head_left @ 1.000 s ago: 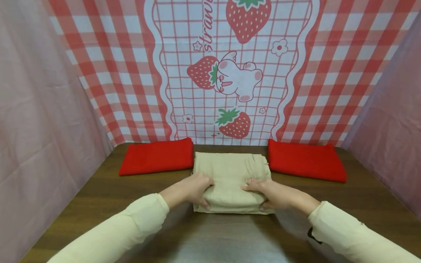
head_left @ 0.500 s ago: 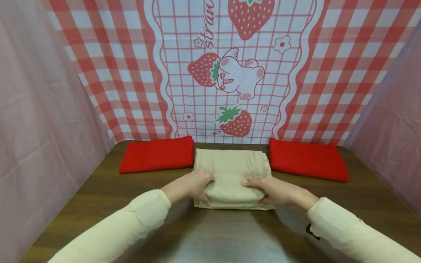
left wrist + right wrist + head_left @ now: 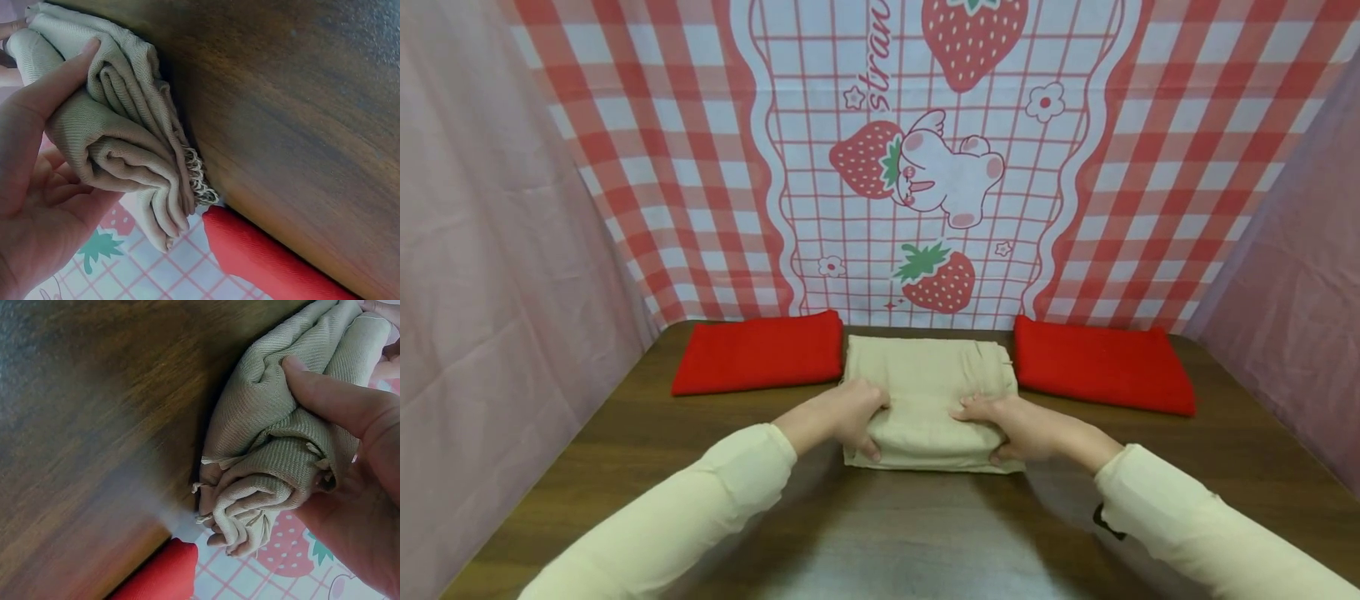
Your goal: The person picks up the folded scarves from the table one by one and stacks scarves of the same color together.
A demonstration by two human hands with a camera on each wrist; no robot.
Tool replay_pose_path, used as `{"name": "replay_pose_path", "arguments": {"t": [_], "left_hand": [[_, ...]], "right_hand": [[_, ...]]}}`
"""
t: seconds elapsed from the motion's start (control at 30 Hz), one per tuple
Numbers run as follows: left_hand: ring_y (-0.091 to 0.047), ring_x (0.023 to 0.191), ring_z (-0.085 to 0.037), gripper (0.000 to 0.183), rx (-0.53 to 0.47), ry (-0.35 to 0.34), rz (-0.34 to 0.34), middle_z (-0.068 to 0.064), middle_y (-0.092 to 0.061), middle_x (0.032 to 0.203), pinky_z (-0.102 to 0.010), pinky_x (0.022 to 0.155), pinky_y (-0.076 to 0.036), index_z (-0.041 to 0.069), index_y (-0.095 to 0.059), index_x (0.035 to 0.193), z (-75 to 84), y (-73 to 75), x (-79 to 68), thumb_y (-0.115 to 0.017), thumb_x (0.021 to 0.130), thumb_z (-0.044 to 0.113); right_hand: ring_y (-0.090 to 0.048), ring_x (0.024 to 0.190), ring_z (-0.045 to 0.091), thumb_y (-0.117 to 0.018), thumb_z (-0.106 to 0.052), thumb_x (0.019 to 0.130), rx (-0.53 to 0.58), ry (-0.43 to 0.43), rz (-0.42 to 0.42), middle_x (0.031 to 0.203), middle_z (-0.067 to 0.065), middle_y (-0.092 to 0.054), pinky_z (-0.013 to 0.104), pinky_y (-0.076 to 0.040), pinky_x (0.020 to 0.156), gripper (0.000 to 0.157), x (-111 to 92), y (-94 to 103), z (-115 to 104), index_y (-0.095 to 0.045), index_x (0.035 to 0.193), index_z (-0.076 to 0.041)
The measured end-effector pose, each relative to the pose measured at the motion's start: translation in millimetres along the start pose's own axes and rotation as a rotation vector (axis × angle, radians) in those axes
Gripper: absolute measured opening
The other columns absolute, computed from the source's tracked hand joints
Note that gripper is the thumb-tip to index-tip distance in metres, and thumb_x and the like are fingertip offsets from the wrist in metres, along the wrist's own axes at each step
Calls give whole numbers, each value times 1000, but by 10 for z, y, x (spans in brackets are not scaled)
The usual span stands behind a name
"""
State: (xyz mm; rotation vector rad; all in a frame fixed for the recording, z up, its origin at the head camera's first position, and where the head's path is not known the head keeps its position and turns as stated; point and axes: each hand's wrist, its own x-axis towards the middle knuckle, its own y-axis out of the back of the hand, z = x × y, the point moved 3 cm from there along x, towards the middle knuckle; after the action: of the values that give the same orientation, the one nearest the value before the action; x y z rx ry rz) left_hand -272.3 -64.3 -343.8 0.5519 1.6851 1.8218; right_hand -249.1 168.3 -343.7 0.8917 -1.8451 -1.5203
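Gripping a folded beige woven cloth, centred on the brown wooden table: left hand; right hand; thumbs and fingers parted round its thickness. Cloth sits slightly nearer the table's far edge than a second ago, fold apparently holding.

Left hand and right hand grip folded beige cloth, one per side, fingers on its top and near face. Cloth fills gap between both sets of fingers, runs past them on far side. Left red cloth: folded, beyond and left of left fingers. Right red cloth: folded, beyond and right of right fingers. Brown bench below, stretching nearer than fingers too. Pale sleeves behind both hands. Strawberry-print backdrop well beyond fingers; pinkish drapes far out either side.
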Motion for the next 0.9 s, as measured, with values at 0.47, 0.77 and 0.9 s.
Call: {"name": "replay_pose_path", "arguments": {"t": [0.47,0.77,0.9], "left_hand": [[-61,112,-24,70,-62,55,-43,-9,-67,123,-34,98,-50,5,-64,122,-124,44,129,-90,63,33],[-63,110,-24,69,-62,42,-33,-9,-68,121,-34,96,-51,4,-64,121,-133,41,157,-90,63,33],[-63,110,-24,69,-68,47,-27,-9,-68,120,-34,96,-51,4,-65,120,-138,44,158,-90,63,32]], "right_hand": [[-53,125,41,-82,-8,71,15,-6,-16,134,22,-58,55,-44,102,66,73,38,116,-56,132,-1],[-54,125,40,-82,-11,72,27,3,-25,134,22,-58,54,-46,101,66,94,62,170,-56,132,-2],[-53,125,40,-82,-11,72,35,-14,-35,134,21,-58,55,-45,101,66,104,70,177,-56,133,-3]]}}
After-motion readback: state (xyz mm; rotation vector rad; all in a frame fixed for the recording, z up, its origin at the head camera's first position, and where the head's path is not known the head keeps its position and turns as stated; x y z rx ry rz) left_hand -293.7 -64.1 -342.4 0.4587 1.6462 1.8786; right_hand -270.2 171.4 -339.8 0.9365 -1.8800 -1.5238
